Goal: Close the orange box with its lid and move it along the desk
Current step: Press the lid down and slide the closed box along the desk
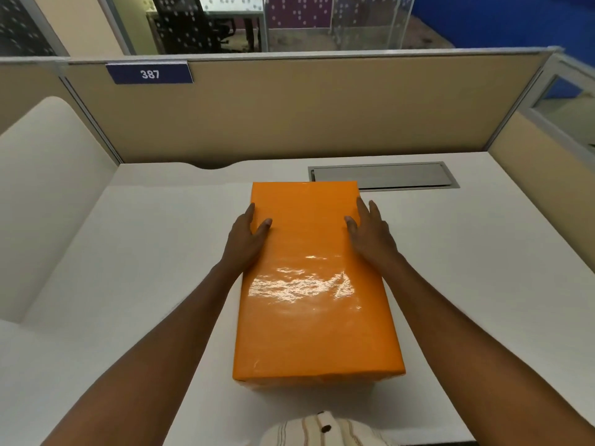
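Observation:
A glossy orange box [314, 284] stands in the middle of the white desk [128, 252], long side pointing away from me, with its lid seated flat on top. My left hand [246, 236] presses against the box's left edge, thumb on the lid and fingers down the side. My right hand [370, 233] mirrors it on the right edge, thumb on the lid, fingers along the side. Both hands grip the box near its far half.
A grey metal cable hatch [383, 175] is set into the desk just behind the box on the right. Beige partition walls [289, 107] close off the back and both sides. A blue tag reading 387 [149, 74] hangs on the back partition.

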`<state>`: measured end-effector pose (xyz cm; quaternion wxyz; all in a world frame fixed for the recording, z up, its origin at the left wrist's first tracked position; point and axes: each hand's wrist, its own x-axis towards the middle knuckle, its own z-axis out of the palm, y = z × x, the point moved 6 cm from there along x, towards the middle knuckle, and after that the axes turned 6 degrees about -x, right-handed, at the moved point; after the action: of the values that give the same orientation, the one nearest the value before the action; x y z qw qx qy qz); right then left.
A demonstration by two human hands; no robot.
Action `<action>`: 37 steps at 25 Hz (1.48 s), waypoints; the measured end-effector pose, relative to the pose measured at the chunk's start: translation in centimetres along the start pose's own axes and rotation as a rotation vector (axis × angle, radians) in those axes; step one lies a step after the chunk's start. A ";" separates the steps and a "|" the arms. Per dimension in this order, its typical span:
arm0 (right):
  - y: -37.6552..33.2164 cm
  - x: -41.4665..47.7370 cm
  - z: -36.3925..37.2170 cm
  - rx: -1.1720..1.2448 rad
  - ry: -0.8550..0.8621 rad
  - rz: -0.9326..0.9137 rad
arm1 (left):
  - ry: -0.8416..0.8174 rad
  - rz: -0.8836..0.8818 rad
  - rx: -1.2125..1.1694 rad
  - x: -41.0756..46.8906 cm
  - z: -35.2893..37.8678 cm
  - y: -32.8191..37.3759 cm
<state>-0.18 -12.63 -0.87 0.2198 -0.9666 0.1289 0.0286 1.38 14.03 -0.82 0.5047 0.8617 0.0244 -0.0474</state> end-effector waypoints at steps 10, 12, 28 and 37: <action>-1.7 5.1 1.8 -0.036 -0.001 -0.006 | -0.017 -0.076 -0.177 5.4 -0.5 -0.1; -1.7 5.3 2.0 -0.047 0.026 -0.001 | -0.009 -0.077 -0.235 5.7 -0.4 -0.5; -1.1 6.0 2.9 -0.126 0.062 0.011 | -0.004 -0.063 -0.156 6.8 1.2 -1.9; -1.3 5.6 2.7 -0.100 -0.007 -0.006 | -0.012 -0.034 -0.049 6.6 1.2 -1.5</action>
<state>5.60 -11.66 -3.36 0.1716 -0.9766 0.1239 0.0377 7.74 13.66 -3.36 0.5249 0.8482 0.0372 -0.0607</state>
